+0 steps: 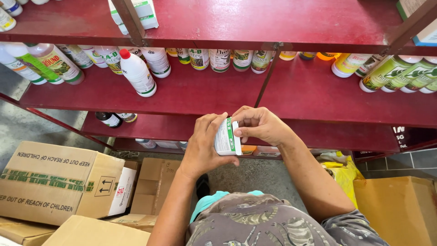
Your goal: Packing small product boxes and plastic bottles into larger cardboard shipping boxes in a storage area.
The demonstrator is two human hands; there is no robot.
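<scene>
1. Left hand [205, 146] and right hand [259, 125] meet in front of a red metal shelf rack [291, 91], at the height of its third shelf down.
2. Between them: a small white carton with a green stripe [226, 137], held upright in the air, clear of every shelf.
3. Left-hand fingers are closed around the carton from the left side and underneath, thumb along its near edge.
4. Right-hand fingers [241, 122] are curled and pinch the carton's upper right corner; whether a flap is lifted there, I cannot tell.
5. Second shelf behind the hands: a row of labelled plastic bottles lying with their bases toward the camera. One white bottle with a red cap [136, 72] lies apart, forward of the row at left.
6. Right end of that shelf: several green-labelled bottles [400, 73] side by side.
7. A diagonal brace [268, 77] of the rack crosses just above the hands.
8. Lower left shelf: a dark bottle [108, 119] on its side.
9. Top shelf: a white and green box [136, 13], partly behind a brace.
10. Floor, left: a large printed cardboard box [54, 182] with plainer cartons stacked around it.
11. Floor, right: a plain brown carton [400, 209]; a yellow bag [341, 171] just beside it.
</scene>
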